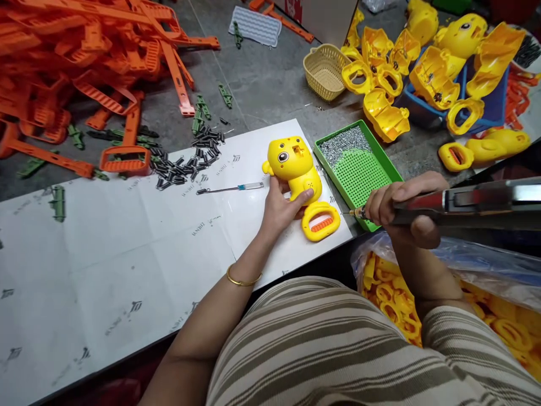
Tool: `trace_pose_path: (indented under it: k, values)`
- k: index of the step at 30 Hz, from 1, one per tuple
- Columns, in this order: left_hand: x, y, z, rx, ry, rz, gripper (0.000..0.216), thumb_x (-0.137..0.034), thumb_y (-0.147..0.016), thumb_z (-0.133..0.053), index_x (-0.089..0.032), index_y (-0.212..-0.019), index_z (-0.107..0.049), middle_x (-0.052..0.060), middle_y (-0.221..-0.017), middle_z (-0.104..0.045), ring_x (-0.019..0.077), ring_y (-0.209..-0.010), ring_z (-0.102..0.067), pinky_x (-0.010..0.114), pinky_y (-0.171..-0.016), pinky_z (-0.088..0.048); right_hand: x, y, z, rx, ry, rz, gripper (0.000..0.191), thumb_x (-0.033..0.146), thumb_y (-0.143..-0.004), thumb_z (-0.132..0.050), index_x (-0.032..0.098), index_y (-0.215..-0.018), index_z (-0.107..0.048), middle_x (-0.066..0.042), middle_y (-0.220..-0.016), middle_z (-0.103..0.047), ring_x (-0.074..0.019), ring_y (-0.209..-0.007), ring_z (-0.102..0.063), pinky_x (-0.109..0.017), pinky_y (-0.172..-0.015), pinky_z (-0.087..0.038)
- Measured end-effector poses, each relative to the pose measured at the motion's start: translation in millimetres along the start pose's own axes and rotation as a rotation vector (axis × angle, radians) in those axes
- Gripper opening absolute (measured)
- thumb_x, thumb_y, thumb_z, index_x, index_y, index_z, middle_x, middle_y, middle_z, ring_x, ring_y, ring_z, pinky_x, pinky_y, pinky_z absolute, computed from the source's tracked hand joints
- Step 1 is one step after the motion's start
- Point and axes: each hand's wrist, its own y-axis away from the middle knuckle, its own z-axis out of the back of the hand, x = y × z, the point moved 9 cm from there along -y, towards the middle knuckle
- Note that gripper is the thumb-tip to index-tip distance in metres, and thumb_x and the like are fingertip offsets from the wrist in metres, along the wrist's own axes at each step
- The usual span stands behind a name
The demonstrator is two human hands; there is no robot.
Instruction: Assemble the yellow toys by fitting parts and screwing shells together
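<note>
My left hand (281, 206) is wrapped round a yellow plastic toy (302, 175) with an animal's head, which lies on the white sheet (139, 254). The toy's ring-shaped handle (321, 221) has an orange ribbed piece inside its opening. Closed round a power screwdriver (448, 206), my right hand (406, 206) holds it level, its bit (349, 213) pointing left. The tip is just right of the handle; whether it touches I cannot tell. Beyond the bit sits a green tray (359, 169) with many small screws at its far end.
A hook tool (230, 188) and dark springs (186, 163) lie left of the toy. Orange parts (84, 67) are heaped at far left, among green pieces (58, 203). A tan basket (325, 70) and yellow shells (384, 113) stand behind. Bagged yellow parts (393, 304) fill the lower right.
</note>
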Motion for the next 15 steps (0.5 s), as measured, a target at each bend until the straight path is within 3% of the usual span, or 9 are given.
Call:
trace_pose_path:
  k: [9,15]
  values:
    - [2.3,0.7,0.3,-0.010,-0.023,0.038,0.074,-0.049,-0.066,-0.086,-0.023,-0.120,-0.043,0.013,-0.125,-0.063,0.0255,-0.096,-0.070,0.024,-0.056,-0.058,-20.7,1.3,3.3,-0.026,0.012,0.037,0.018,0.038,-0.084,-0.069,0.024,-0.094,-0.065,0.007,-0.052,-0.048,-0.0113,-0.037,-0.047,-0.024,-0.036,-0.041]
    - [0.1,0.5,0.9,-0.019,-0.020,0.009,0.066,-0.043,-0.069,-0.085,-0.022,-0.118,-0.045,0.012,-0.126,-0.064,0.0280,-0.108,-0.067,0.023,-0.058,-0.058,-29.8,2.3,1.7,0.005,-0.001,-0.010,0.018,0.039,-0.082,-0.070,0.028,-0.097,-0.067,0.006,-0.051,-0.050,-0.0135,-0.037,-0.047,-0.028,-0.036,-0.039]
